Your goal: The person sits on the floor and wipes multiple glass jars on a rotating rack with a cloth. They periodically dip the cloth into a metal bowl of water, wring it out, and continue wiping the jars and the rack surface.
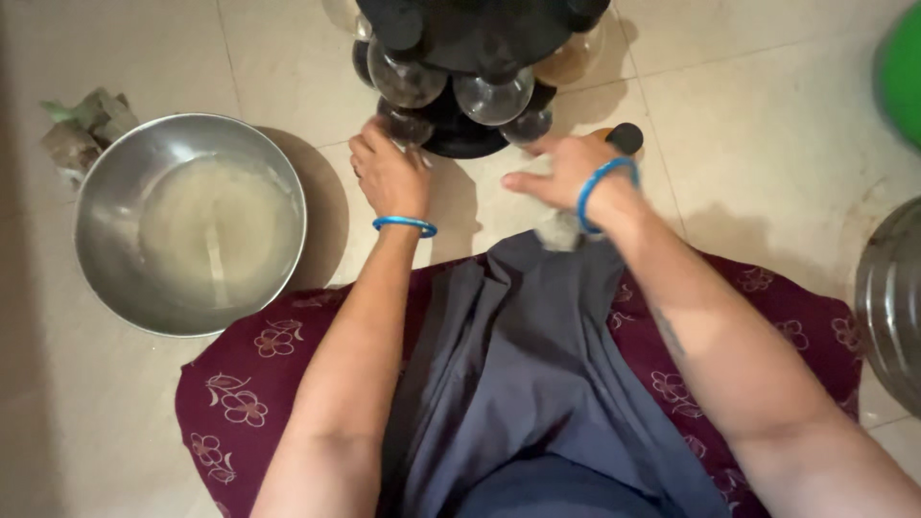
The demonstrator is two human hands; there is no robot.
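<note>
Black jar rack [460, 38], round clear jars, both hands [389, 173] touching

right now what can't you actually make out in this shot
Head view, the only one:
- Top of the black rack of glass jars: cut off by the upper edge.
- Left hand fingertips: hidden against a jar, so the grip is unclear.
- Right hand: motion-blurred; the pale thing under its wrist is unreadable.
- Green object and steel vessel: cut off by the right edge.
- Steel bowl: its cloudy contents can't be identified.

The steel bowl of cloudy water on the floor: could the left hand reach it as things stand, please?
Probably yes: the left hand is at the black jar rack, the steel bowl sits just beside it, and only bare floor lies between.
</note>
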